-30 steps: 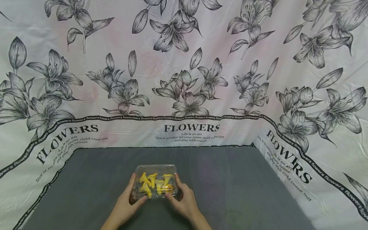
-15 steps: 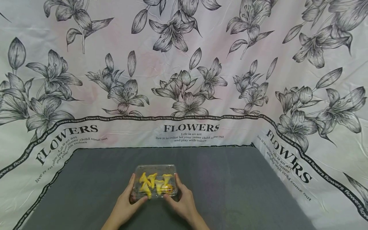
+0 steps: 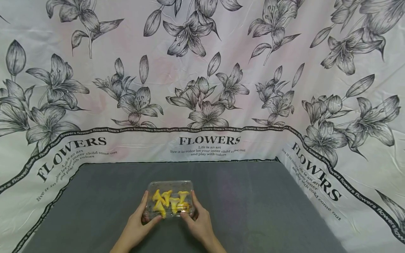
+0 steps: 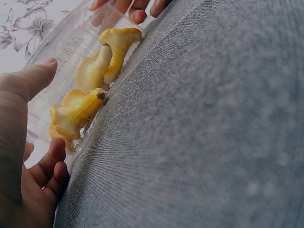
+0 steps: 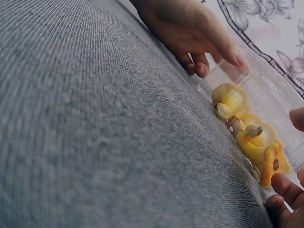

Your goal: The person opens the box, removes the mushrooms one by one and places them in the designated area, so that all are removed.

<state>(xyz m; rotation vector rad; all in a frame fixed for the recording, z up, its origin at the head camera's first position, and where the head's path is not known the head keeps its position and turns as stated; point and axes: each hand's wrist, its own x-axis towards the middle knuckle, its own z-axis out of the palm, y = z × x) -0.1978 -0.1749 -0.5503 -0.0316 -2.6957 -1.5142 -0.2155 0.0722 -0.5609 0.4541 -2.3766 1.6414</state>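
Observation:
A clear plastic box (image 3: 171, 184) with a lid rests on the grey tabletop, left of the middle in the head view. Inside lie several yellow trumpet-shaped mushrooms (image 3: 167, 198), seen from the side as mushrooms (image 4: 76, 114) in the left wrist view. My left hand (image 3: 136, 224) grips the left side of the box, thumb at its near edge and fingers along the side. On the opposite side my right hand (image 3: 201, 223) holds it the same way, its thumb at the front right. From the right wrist view, low fingers (image 5: 285, 190) curl beside the base.
The grey ribbed cloth tabletop (image 3: 253, 203) spreads around the box. White fabric (image 3: 205, 105) printed with black lilies and lettering walls in the back and both sides.
The right wrist and forearm have shifted slightly left. Both hands keep their grip, and the box stays in place with the mushrooms inside it.

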